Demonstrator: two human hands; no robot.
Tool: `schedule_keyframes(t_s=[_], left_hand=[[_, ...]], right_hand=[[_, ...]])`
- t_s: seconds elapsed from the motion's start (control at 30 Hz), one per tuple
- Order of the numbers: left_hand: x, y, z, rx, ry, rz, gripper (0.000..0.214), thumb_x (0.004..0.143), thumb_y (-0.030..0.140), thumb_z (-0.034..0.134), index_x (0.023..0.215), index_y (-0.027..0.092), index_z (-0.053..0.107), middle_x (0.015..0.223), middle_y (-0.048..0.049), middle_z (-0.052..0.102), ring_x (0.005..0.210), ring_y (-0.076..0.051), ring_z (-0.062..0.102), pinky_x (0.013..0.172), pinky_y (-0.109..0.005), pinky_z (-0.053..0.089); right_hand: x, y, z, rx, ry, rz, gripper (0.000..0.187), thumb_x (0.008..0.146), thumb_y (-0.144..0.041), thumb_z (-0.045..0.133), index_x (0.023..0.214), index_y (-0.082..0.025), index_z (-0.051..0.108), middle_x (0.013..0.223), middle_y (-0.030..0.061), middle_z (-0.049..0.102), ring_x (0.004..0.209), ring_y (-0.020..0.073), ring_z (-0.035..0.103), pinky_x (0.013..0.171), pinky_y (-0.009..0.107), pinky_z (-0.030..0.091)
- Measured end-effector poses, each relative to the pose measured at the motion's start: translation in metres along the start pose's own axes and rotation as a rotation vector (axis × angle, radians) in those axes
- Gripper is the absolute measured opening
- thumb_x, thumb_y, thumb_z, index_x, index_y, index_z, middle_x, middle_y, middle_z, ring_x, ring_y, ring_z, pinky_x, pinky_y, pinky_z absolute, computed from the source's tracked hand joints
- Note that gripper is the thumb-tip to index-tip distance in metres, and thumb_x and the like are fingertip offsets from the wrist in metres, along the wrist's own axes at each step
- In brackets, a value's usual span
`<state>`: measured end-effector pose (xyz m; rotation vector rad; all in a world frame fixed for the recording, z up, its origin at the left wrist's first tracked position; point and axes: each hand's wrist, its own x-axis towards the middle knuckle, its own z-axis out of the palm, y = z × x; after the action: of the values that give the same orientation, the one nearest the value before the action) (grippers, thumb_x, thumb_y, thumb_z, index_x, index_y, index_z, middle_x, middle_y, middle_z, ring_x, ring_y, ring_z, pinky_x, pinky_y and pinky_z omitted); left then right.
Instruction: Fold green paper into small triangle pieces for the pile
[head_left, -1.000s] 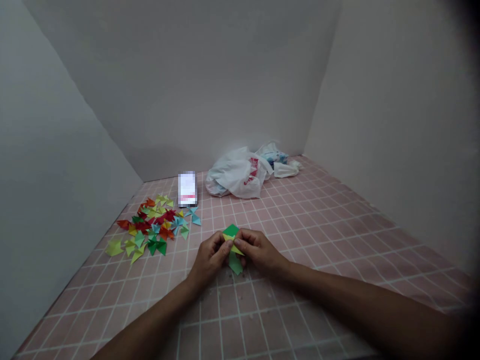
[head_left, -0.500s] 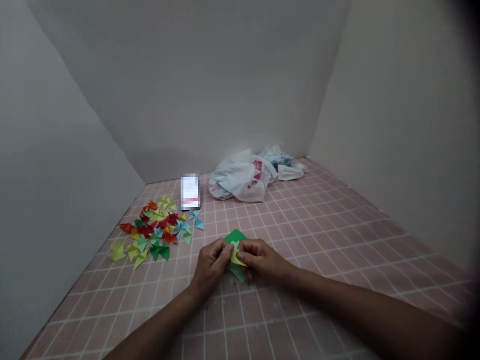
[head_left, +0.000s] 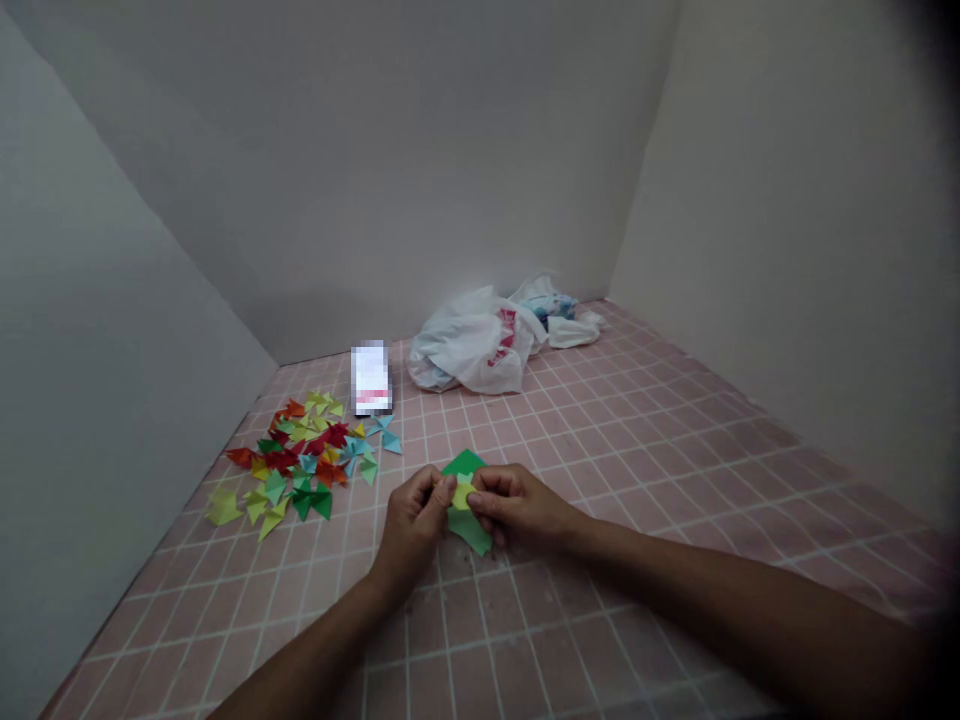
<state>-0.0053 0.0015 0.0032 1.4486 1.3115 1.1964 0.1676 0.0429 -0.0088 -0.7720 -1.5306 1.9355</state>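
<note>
My left hand [head_left: 420,510] pinches the left side of a small folded yellow paper [head_left: 463,497] between thumb and fingers. On its right side, my right hand [head_left: 517,505] grips the same paper, thumb on top. Beneath both hands lie a dark green paper [head_left: 463,462] and a light green paper [head_left: 471,532] on the tiled surface. The hands cover parts of these sheets. Off to the left is a spread-out heap of folded paper pieces [head_left: 307,497] in red, orange, yellow, green and light blue.
A phone [head_left: 370,378] with a lit, blurred screen stands upright behind the paper heap. White plastic bags [head_left: 469,340] with red print lie crumpled by the back wall [head_left: 450,150]. Walls enclose the pink tiled surface [head_left: 645,430] at left, back and right.
The view has shifted slightly, so everything sits a little further left and higher. In my fingers, the yellow paper has turned a little, and more of the light green paper shows below it.
</note>
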Motion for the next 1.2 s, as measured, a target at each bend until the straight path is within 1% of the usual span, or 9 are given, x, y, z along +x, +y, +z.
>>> schedule_keyframes(t_s=[0.13,0.3,0.37,0.43,0.57,0.67,0.77,0.9,1.2], left_hand=[[0.001,-0.001,-0.003,-0.068,-0.034,-0.055,0.042,0.091,0.052,0.057,0.064,0.022,0.047,0.052,0.0053,0.044,0.048,-0.012,0.040,0.049,-0.025,0.032],[0.009,-0.001,-0.016,0.283,0.242,0.289,0.029,0.098,0.034,0.053,0.072,0.021,0.055,0.065,0.0019,0.053,0.063,-0.015,0.052,0.064,-0.027,0.042],[0.012,0.000,-0.018,0.418,0.198,0.526,0.008,0.090,0.028,0.066,0.087,0.021,0.064,0.084,-0.0022,0.063,0.081,-0.018,0.060,0.077,-0.030,0.047],[0.013,0.000,-0.017,0.528,0.104,0.694,0.017,0.086,0.024,0.073,0.102,0.023,0.068,0.102,-0.0064,0.067,0.096,-0.022,0.063,0.087,-0.034,0.049],[0.010,-0.001,-0.011,0.615,0.035,0.782,0.014,0.090,0.015,0.066,0.101,0.023,0.071,0.096,-0.0065,0.070,0.090,-0.020,0.065,0.083,-0.032,0.051],[0.005,0.001,-0.006,0.513,0.102,0.668,0.007,0.089,0.017,0.065,0.088,0.021,0.070,0.086,-0.0049,0.069,0.083,-0.019,0.065,0.079,-0.030,0.050],[0.000,0.003,0.000,0.266,0.162,0.336,0.012,0.087,0.026,0.067,0.077,0.020,0.065,0.072,-0.0010,0.063,0.068,-0.016,0.059,0.067,-0.027,0.047],[-0.003,0.003,0.007,-0.117,0.068,-0.054,0.022,0.081,0.038,0.072,0.078,0.018,0.065,0.065,0.0018,0.059,0.060,-0.013,0.053,0.058,-0.024,0.043],[-0.003,0.000,0.008,-0.220,0.018,-0.159,0.027,0.082,0.042,0.071,0.074,0.017,0.065,0.065,0.0015,0.059,0.060,-0.012,0.052,0.059,-0.023,0.041]], right_hand=[[0.000,-0.003,-0.003,0.057,0.014,-0.001,0.040,0.078,-0.049,0.073,0.066,-0.018,0.052,0.055,-0.0051,0.054,0.041,0.0053,0.046,0.041,0.020,0.034],[0.001,-0.006,-0.012,0.184,0.119,0.045,0.037,0.080,-0.044,0.073,0.066,-0.017,0.052,0.055,-0.0046,0.056,0.040,0.0048,0.046,0.041,0.019,0.032],[0.000,-0.008,-0.013,0.225,0.121,0.057,0.037,0.079,-0.043,0.074,0.067,-0.016,0.053,0.054,-0.0048,0.056,0.039,0.0048,0.046,0.041,0.019,0.031],[-0.001,-0.010,-0.012,0.250,0.089,0.067,0.037,0.077,-0.045,0.076,0.067,-0.016,0.054,0.053,-0.0051,0.056,0.039,0.0051,0.046,0.041,0.019,0.031],[-0.003,-0.011,-0.007,0.285,0.019,0.078,0.039,0.077,-0.047,0.076,0.069,-0.016,0.053,0.054,-0.0051,0.056,0.040,0.0055,0.046,0.041,0.019,0.031],[-0.003,-0.011,-0.006,0.301,0.022,0.051,0.043,0.084,-0.056,0.067,0.073,-0.016,0.054,0.057,-0.0040,0.057,0.040,0.0061,0.048,0.042,0.020,0.033],[-0.002,-0.012,-0.007,0.197,0.114,-0.054,0.040,0.085,-0.055,0.065,0.080,-0.017,0.055,0.061,-0.0046,0.059,0.043,0.0062,0.051,0.043,0.020,0.036],[-0.001,-0.010,-0.007,0.037,0.129,-0.109,0.031,0.079,-0.042,0.073,0.088,-0.019,0.055,0.059,-0.0076,0.056,0.044,0.0069,0.049,0.044,0.020,0.037],[-0.001,-0.005,-0.006,0.034,0.139,-0.083,0.026,0.080,-0.039,0.070,0.078,-0.018,0.054,0.057,-0.0065,0.055,0.043,0.0061,0.046,0.044,0.020,0.035]])
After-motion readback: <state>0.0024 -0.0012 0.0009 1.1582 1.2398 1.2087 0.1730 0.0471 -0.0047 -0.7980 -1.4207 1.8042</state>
